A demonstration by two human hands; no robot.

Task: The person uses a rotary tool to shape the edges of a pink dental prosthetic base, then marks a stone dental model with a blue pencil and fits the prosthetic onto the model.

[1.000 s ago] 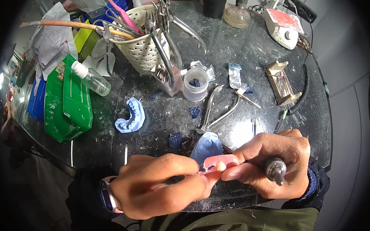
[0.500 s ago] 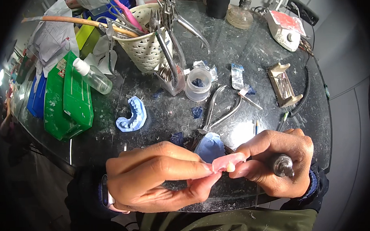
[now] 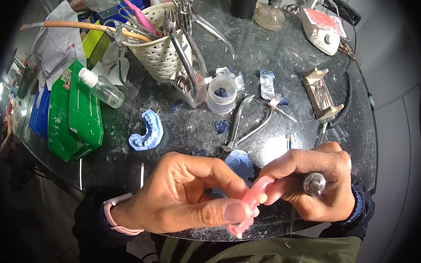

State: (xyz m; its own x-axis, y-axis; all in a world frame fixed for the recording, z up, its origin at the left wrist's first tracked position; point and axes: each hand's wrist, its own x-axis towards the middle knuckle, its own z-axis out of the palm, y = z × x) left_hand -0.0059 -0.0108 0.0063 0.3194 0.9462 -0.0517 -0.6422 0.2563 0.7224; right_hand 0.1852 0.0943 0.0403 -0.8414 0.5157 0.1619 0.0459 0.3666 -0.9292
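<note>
Just above the near edge of the bench, both hands hold a pink partial denture (image 3: 255,195) with a few pale teeth. My left hand (image 3: 180,197) pinches it between thumb and fingers, its lower end sticking out below the thumb. At the other end, the thumb and fingertips of my right hand (image 3: 334,169) grip it. A dark cylindrical tool (image 3: 314,184), seen end-on, is also tucked in the right hand; the rest of it is hidden. Behind the hands sits a blue plaster model (image 3: 239,163), partly covered. A second, horseshoe-shaped blue dental model (image 3: 146,131) lies to the left.
Pliers (image 3: 238,119) lie beyond the hands, near a translucent jar (image 3: 222,103). A white basket (image 3: 154,59) of tools stands behind. At left are a green box (image 3: 87,122) and spray bottle (image 3: 109,94); at right, a bur holder (image 3: 313,93) and control unit (image 3: 327,43).
My left hand has turned, bringing its thumb forward over the denture. The denture has swung from roughly level to a steep tilt, showing more of its length. My right hand keeps its grip.
</note>
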